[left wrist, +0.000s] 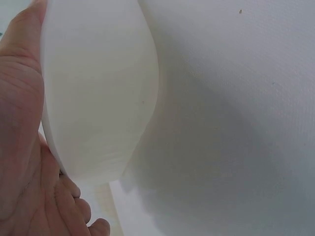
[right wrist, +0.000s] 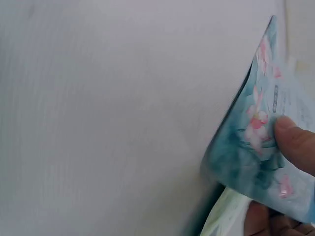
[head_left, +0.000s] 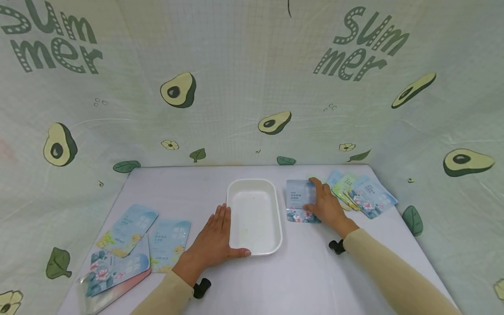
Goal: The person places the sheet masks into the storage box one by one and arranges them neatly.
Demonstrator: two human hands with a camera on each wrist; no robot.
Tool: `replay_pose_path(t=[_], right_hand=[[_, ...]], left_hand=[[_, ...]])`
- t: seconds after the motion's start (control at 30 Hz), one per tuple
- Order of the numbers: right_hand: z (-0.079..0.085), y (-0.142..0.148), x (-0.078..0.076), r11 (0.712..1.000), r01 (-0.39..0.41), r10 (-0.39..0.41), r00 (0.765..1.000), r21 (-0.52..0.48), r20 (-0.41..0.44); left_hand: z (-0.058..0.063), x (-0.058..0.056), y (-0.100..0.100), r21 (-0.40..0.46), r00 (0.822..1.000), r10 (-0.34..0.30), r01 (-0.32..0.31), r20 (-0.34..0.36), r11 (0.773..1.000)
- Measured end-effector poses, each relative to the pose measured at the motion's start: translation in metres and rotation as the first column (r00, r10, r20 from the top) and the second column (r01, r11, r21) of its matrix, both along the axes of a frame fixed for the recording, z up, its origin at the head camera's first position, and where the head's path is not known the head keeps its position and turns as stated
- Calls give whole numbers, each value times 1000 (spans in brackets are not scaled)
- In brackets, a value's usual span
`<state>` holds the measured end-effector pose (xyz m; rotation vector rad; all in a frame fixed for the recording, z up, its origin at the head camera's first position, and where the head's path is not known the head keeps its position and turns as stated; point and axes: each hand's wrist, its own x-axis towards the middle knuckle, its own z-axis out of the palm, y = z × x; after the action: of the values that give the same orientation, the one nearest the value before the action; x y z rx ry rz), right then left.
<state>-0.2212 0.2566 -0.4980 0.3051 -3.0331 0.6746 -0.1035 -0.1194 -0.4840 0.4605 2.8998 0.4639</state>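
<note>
A white rectangular tray (head_left: 256,214) stands in the middle of the table. My left hand (head_left: 214,240) lies along its left side with straight fingers, the thumb at the near rim. In the left wrist view the tray's outer wall (left wrist: 98,88) is beside that hand. Right of the tray, my right hand (head_left: 330,210) pinches a blue sheet mask packet (head_left: 297,197) with pink flowers. The right wrist view shows the thumb on the packet's printed face (right wrist: 251,152) and the fingers behind it. Part of a greenish packet (right wrist: 226,211) shows beneath it.
Several blue and green packets (head_left: 370,197) lie overlapping at the right edge. On the left, blue packets (head_left: 134,225) overlap a pink-and-silver one (head_left: 118,293), with another blue packet (head_left: 169,243) beside them. A printed cloth (head_left: 228,122) hangs behind the table.
</note>
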Motion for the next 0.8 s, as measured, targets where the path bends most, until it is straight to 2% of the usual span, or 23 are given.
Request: replay_pose_path(t=[0.1, 0.3, 0.43, 0.57, 0.8], right_hand=[[1, -1, 0, 998, 6, -6, 1000, -62, -3], [16, 1, 1, 986, 60, -47, 995, -158, 89], [26, 3, -2, 975, 56, -31, 992, -215, 121], [32, 2, -2, 963, 42, -14, 994, -267, 106], [45, -4, -3, 943, 32, -15, 998, -332, 56]], left_hand=[[0, 0, -1, 0, 1000, -4, 4, 0, 1000], [2, 0, 0, 15, 1000, -5, 5, 7, 1000], [2, 0, 0, 36, 1000, 0, -1, 21, 999], [1, 0, 0, 43, 1000, 5, -6, 28, 999], [-1, 0, 1, 20, 1000, 13, -13, -2, 1000]])
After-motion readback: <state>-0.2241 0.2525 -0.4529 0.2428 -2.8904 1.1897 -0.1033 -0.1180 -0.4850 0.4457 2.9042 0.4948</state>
